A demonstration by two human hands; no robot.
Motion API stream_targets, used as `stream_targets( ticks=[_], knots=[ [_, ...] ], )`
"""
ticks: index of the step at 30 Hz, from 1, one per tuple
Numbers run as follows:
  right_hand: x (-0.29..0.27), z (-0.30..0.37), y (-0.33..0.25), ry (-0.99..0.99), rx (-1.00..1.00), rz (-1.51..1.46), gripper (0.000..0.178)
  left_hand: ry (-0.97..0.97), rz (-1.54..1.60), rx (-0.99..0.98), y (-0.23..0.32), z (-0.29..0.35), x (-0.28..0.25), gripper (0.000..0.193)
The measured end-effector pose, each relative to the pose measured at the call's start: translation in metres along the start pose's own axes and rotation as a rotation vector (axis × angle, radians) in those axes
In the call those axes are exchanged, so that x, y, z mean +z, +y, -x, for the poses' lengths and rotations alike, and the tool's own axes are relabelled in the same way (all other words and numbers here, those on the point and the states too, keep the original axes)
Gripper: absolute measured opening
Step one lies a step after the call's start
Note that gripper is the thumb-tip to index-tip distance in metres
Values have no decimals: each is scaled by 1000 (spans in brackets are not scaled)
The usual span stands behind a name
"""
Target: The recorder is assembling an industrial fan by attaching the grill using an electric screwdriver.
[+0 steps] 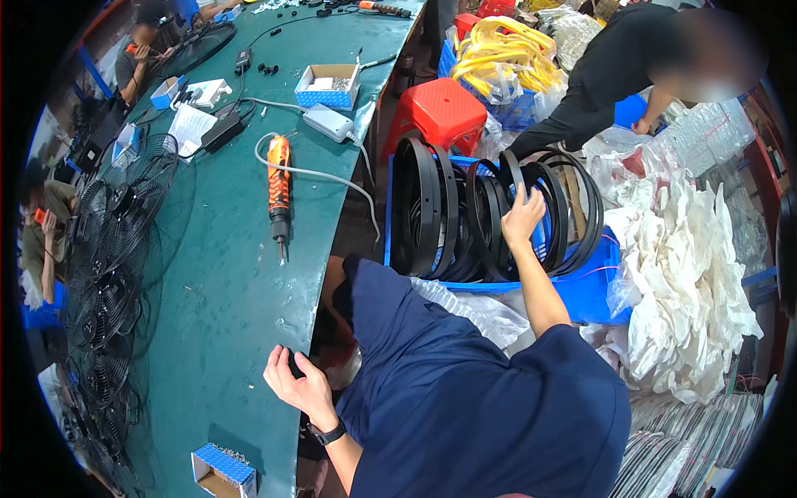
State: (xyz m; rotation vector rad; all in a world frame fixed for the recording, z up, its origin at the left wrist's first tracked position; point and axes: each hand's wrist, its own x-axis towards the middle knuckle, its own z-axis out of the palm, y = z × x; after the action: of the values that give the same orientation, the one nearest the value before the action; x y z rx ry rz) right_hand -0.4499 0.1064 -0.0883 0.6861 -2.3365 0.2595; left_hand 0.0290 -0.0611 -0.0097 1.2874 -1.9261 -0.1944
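My right hand point(523, 219) reaches into a blue plastic crate point(390, 207) and has its fingers closed on the rim of a black ring point(512, 173). Several more black rings point(415, 207) stand on edge in the crate, packed side by side. At the table's near edge my left hand point(300, 388), with a black watch on its wrist, curls round a small black piece point(294, 363); its exact kind is hidden by the fingers. An orange and black electric screwdriver point(279, 187) lies on the green table point(224, 307), beyond my left hand.
Black wire fan guards point(116, 249) are stacked along the table's left side. A box of screws point(224, 470) sits near, another box point(328, 86) far. A red stool point(440, 112) stands behind the crate. White plastic bags point(681, 282) heap at right, where a person point(614, 62) bends over.
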Motion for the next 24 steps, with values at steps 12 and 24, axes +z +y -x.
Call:
stream_targets(
  ticks=[12,24],
  knots=[
    [29,46,-51,-783,327,-382,70,15,-1,37,3,-1,4,15],
    [-49,-33,125,91,698,322,46,10,-9,66,1,-1,4,13]
  ],
)
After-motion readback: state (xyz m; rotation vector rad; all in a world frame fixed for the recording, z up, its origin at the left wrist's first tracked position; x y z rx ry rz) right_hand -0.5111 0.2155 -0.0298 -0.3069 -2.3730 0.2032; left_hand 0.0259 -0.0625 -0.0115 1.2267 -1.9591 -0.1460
